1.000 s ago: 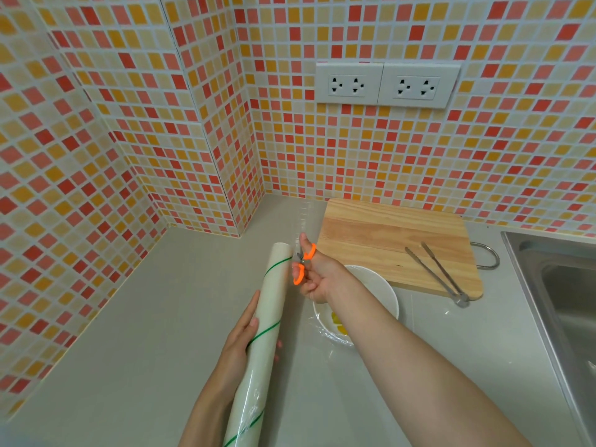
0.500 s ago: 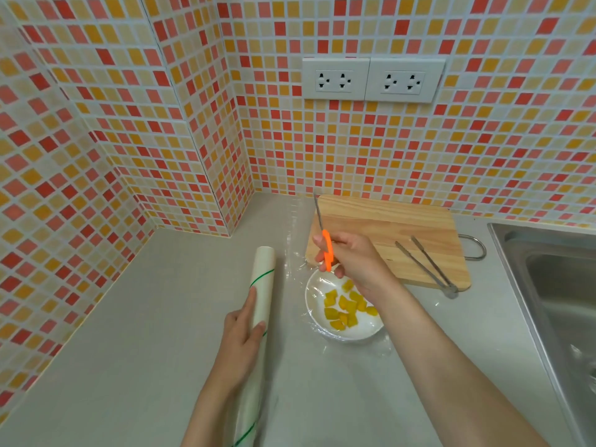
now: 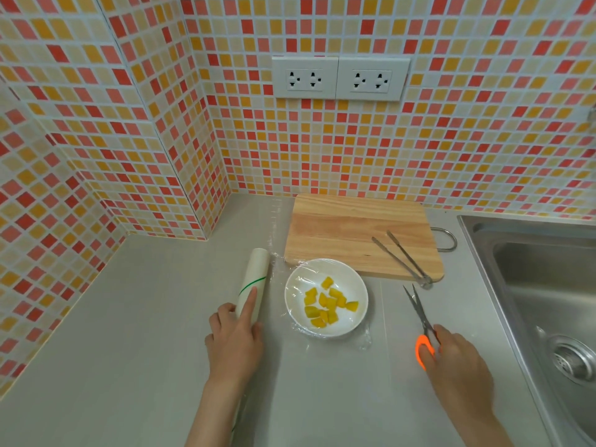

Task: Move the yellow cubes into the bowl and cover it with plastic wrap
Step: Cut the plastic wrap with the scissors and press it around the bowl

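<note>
Your hands: left hand (image 3: 233,341) grips one plastic wrap roll (image 3: 254,282); right hand (image 3: 458,366) clasps one orange-handled scissors (image 3: 421,314). One round white bowl (image 3: 292,298), film-covered, glossy yellow cubes (image 3: 327,306).

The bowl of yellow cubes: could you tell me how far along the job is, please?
Done: the yellow cubes are in the white bowl, and a sheet of plastic wrap lies over it. In hand: the left hand holds the wrap roll; the right hand has the orange-handled scissors down at the counter. Left: probably pressing the loose wrap edges against the bowl; whether the sheet is cut free is unclear.
</note>
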Demonstrator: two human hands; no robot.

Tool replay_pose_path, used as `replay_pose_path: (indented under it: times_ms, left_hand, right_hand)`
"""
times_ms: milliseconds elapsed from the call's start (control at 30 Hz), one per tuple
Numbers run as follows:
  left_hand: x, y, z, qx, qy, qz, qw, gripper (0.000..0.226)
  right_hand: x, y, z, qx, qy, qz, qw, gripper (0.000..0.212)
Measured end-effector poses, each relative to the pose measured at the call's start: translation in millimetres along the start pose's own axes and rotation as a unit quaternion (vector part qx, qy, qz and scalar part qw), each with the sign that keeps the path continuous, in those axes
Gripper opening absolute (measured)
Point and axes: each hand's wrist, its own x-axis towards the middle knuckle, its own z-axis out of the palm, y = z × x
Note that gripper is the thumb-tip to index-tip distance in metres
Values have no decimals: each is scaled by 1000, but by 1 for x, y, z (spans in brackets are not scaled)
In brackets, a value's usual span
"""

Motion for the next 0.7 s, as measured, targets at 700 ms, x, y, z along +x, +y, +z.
replay_pose_path:
  times_ms: [700]
  left_hand:
    - [14, 56, 18, -449, -64, -36, 891, 51]
  right_hand:
    - [2, -16, -14, 36, -74, -66, 994, 44]
